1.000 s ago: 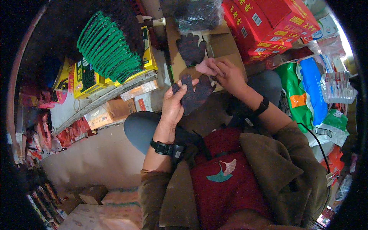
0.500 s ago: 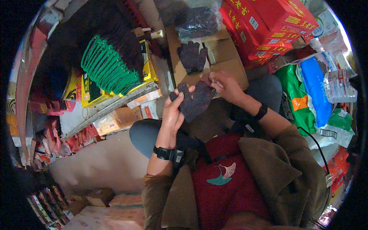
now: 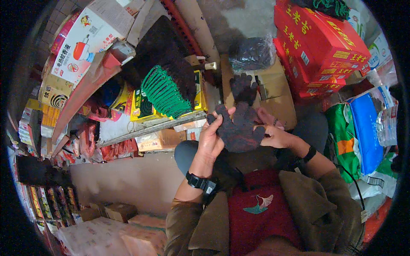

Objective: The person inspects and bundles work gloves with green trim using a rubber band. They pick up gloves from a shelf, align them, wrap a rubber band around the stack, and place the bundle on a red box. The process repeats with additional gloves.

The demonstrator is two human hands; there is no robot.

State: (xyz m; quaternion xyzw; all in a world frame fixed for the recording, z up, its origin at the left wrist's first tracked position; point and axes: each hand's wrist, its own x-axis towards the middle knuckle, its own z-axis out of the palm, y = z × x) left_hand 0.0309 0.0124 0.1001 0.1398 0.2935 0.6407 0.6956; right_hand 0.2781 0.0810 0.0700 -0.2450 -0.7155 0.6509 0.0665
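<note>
A dark knitted glove (image 3: 242, 133) is spread between my hands above my lap. My left hand (image 3: 213, 138) grips its left side, with the thumb lying on top. At the glove's right edge, the fingers of my right hand (image 3: 275, 136) are pinched on the fabric. Just beyond the right hand shows a pinkish patch (image 3: 270, 118) that I cannot make out. A second dark glove (image 3: 243, 87) lies farther off on a cardboard box (image 3: 279, 100). To the left, a stack of dark gloves with green cuffs (image 3: 167, 91) rests on yellow boxes (image 3: 198, 91).
A plastic-wrapped dark bundle (image 3: 252, 52) sits on the cardboard's far end. Red cartons (image 3: 318, 42) are stacked at the far right, nearer than which stand green (image 3: 344, 132) and blue packs (image 3: 365, 132). A shelf edge (image 3: 149, 131) runs along the left.
The view has shifted, so the surroundings appear farther right and lower. My right hand has moved from the glove's far end down to its right edge, and the glove now lies broader between my hands.
</note>
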